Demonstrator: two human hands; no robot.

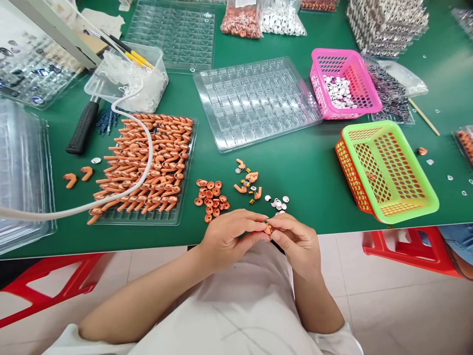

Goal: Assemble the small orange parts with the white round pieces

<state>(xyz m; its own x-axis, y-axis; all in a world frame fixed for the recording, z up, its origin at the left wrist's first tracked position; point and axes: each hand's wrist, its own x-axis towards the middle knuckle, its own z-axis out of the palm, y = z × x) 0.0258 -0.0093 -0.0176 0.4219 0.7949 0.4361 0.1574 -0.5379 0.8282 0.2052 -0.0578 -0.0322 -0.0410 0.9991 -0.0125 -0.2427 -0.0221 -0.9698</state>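
Observation:
A small orange earbud part (268,229) is pinched between both hands at the table's front edge. My left hand (231,235) closes on it from the left with thumb and fingertips. From the right, my right hand (297,241) grips the same part, its fingers hiding most of it. Just beyond the hands lie a cluster of round orange caps (210,196), a few orange shells with small wired pieces (252,177) and several white discs (284,199). A tray full of orange stems (148,162) sits to the left.
Clear empty tray (258,101) in the middle; pink basket (364,86) with white pieces and green basket (424,192) at right. A black-handled tool (83,128) and plastic box (162,81) stand at left. A white cable (151,143) crosses the orange tray. Red stools flank the body.

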